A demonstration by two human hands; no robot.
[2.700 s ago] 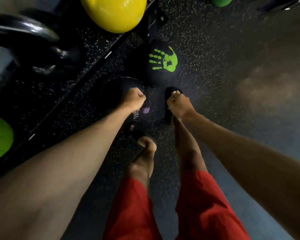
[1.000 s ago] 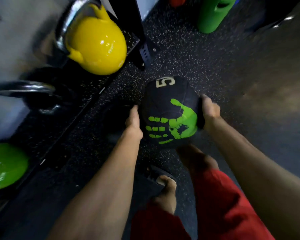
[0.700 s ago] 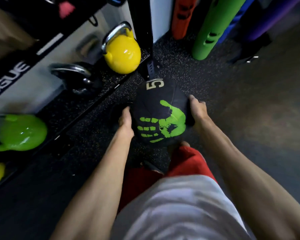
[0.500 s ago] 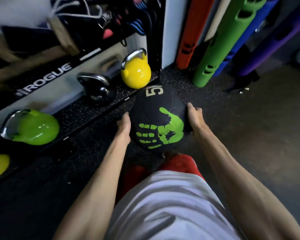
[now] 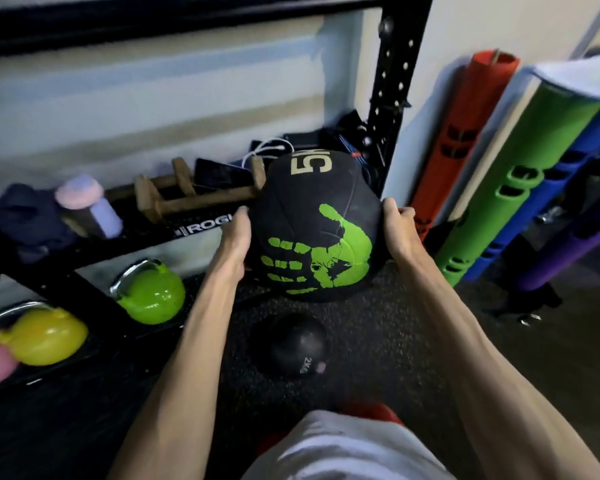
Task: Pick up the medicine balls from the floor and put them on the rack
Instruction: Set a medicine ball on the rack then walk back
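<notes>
The ball (image 5: pixel 314 230) is hanging in front of the rack (image 5: pixel 392 81), level with its middle shelf (image 5: pixel 201 227), the left hand (image 5: pixel 234 237) and right hand (image 5: pixel 397 230) each cupping a side and curving round it. Gripped by side pressure alone, it is likely risking a slip and a drop onto the smaller ball (image 5: pixel 297 344) lying on the floor just below. Wooden bars (image 5: pixel 187 199), a phone (image 5: pixel 219 173) and cables (image 5: pixel 267 148) are crowding the shelf ahead, leaving little landing room, and a kettlebell (image 5: pixel 151 294) is sitting on the tier underneath.
</notes>
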